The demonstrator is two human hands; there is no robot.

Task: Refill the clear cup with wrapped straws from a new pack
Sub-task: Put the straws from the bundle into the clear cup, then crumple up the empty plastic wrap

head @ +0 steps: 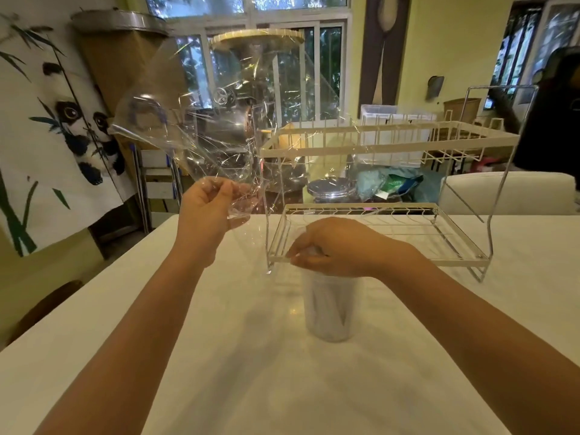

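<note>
The table was white. The rack was cream. The pack was clear. The hanging bore a black-and-white panda with green bamboo.

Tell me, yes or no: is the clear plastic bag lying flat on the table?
No, the left hand pinches the clear plastic bag and holds it raised in the air above the table.
</note>
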